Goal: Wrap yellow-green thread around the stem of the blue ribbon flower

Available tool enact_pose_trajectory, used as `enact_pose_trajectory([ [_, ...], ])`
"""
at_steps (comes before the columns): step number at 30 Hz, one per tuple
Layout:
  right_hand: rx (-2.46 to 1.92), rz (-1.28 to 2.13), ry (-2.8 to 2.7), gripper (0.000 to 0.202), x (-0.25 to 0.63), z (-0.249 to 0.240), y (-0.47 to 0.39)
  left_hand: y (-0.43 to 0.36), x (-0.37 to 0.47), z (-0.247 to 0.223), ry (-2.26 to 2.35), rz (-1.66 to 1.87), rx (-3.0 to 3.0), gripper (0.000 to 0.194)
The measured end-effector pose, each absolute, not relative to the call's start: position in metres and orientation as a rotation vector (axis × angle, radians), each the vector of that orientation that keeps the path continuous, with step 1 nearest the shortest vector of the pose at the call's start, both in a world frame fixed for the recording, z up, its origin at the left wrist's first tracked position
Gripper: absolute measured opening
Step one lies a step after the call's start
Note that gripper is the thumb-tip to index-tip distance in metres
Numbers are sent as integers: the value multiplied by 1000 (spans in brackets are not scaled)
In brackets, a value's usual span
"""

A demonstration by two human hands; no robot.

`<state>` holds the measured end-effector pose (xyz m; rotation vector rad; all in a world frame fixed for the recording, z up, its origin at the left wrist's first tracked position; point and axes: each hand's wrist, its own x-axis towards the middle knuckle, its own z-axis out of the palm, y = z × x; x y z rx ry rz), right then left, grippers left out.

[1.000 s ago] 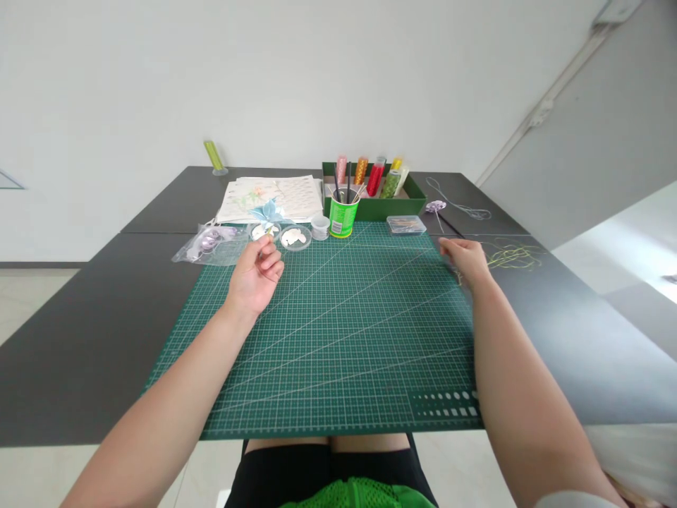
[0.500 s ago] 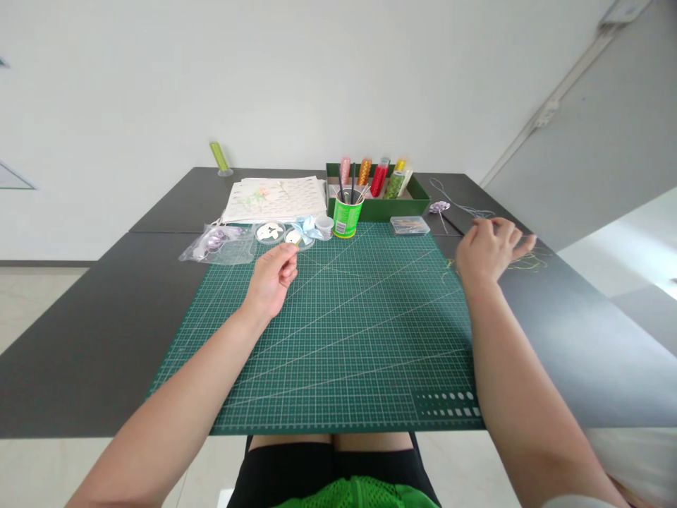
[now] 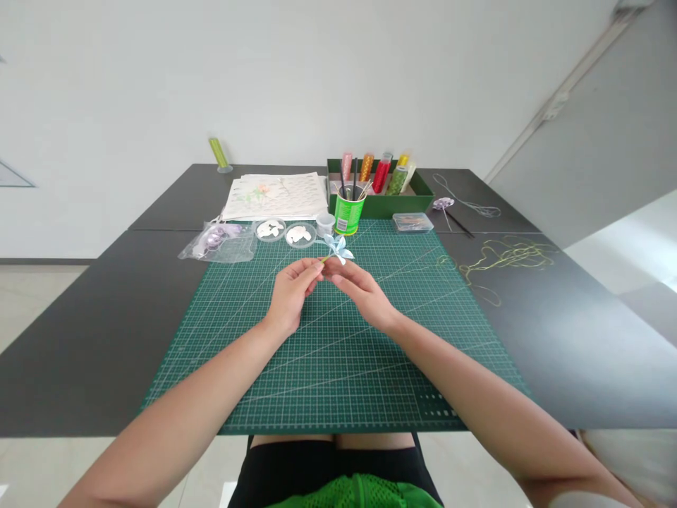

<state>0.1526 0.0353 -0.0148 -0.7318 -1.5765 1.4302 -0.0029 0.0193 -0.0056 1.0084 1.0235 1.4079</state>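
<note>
A pale blue artificial flower (image 3: 338,248) with a thin yellow-green stem is held above the green cutting mat (image 3: 338,367). My left hand (image 3: 294,291) pinches the stem between thumb and fingertips, with the blossom pointing right. From the other side, my right hand (image 3: 364,291) meets it, its fingers stretched out behind the stem just below the petals. The right thumb stands a little apart from those fingers. Whether the right fingertips touch the stem is hard to make out. Loose yellow-green thread (image 3: 508,255) lies tangled on the table to the right.
Beyond the hands stand two clear dishes of white pieces (image 3: 300,235), a small jar (image 3: 325,224), a green can of tools (image 3: 349,214) and a box of thread spools (image 3: 394,206). A plastic bag (image 3: 225,243) lies left, a flat clear case (image 3: 412,223) right.
My right hand has come from the thread at the right to the flower. My left hand has moved right and nearer to me, bringing the flower away from the dishes.
</note>
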Motion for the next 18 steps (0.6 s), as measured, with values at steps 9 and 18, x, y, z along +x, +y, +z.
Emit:
enact_pose_trajectory([
  [9, -1003, 1433, -1136, 30, 139, -8, 21, 12, 6, -11, 1082, 1410, 1081, 15],
  [18, -1047, 1416, -982, 26, 140, -8, 29, 12, 6, -15, 1062, 1315, 1303, 18],
])
